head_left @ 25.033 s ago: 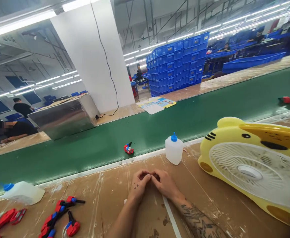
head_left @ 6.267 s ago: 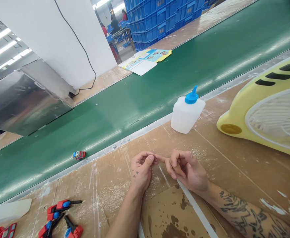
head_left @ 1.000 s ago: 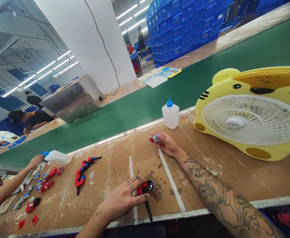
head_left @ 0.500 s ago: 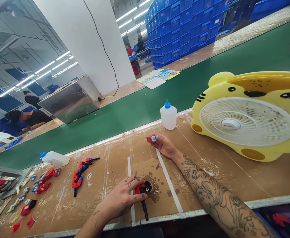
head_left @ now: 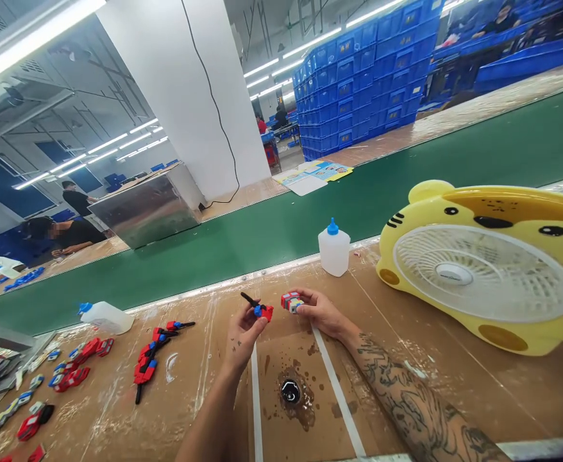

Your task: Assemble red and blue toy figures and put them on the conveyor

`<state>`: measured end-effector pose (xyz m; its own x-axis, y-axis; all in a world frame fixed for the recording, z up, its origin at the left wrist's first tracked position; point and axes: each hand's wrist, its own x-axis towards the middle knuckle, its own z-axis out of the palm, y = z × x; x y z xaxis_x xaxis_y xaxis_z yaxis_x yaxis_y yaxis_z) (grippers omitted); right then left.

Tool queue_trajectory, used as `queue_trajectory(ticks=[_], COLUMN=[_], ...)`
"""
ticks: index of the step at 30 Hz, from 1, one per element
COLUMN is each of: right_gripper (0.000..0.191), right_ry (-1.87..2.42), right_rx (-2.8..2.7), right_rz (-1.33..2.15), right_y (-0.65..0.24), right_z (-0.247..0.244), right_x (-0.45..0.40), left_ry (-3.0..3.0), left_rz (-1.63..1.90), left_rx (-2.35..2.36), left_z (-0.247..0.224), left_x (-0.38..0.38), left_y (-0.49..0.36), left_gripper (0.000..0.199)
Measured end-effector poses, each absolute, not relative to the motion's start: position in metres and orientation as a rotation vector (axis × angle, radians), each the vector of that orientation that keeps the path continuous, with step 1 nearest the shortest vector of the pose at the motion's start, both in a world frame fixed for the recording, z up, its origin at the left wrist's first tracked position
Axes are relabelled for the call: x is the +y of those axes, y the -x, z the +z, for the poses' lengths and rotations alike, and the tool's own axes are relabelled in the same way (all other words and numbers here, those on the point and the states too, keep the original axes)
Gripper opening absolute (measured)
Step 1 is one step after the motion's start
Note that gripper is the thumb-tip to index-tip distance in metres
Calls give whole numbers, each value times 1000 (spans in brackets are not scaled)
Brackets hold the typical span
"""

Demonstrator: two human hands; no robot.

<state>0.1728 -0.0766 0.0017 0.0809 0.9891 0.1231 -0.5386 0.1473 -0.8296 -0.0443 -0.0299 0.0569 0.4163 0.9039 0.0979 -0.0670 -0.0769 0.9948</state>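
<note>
My left hand (head_left: 242, 339) pinches a red and blue plastic toy part (head_left: 264, 312) with a black rod that points up and to the left. Close by on the right, my right hand (head_left: 324, 313) grips a small red, grey and yellowish toy block (head_left: 291, 301) in its fingers. A narrow gap separates the two pieces. Below them, a small round cup of dark liquid (head_left: 290, 391) is set in the brown work surface (head_left: 224, 378), with wet spots around it. Several red and blue parts with black rods (head_left: 145, 367) lie in a line to the left.
A white bottle with a blue cap (head_left: 334, 252) stands behind my right hand; another bottle (head_left: 111, 318) lies at left. A yellow animal-shaped fan (head_left: 483, 256) occupies the right. More toy parts (head_left: 72, 378) lie left. The green conveyor (head_left: 243, 247) runs behind, with people beyond.
My left hand has lifted the red and blue part off the cup and brought it up beside my right hand. The block in my right hand is turned differently. The view has tilted up.
</note>
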Motion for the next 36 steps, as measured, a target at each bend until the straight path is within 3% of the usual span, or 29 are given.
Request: queue_trajectory(ticks=[11,15,20,25,31,36], right_gripper=[61,57,42,42,58,43], right_ry=[935,1079,1299,1414,1530,1560], right_rx=[-1022,-1073,-1316,-1330,-1301,-1336], right_rz=[1031,833,355,112,180,250], right_y=[-168,-165,-152,-144,-150,-155], right_z=[-4,1,15,13,3,5], right_x=[-71,-75,-84,-81,-71,-69], left_ry=[-1562,-1537,-1469,-1779,-1973,-2148], left_rz=[788,835,938,998,778,533], left_rx=[790,803,801,1027,1228,1543], left_z=[47,45,38,34,36,60], left_x=[-2,-7,-22,-15,55,154], left_y=[11,0,-29,-56,-60,-53], left_gripper=[50,42,49,36,46,49])
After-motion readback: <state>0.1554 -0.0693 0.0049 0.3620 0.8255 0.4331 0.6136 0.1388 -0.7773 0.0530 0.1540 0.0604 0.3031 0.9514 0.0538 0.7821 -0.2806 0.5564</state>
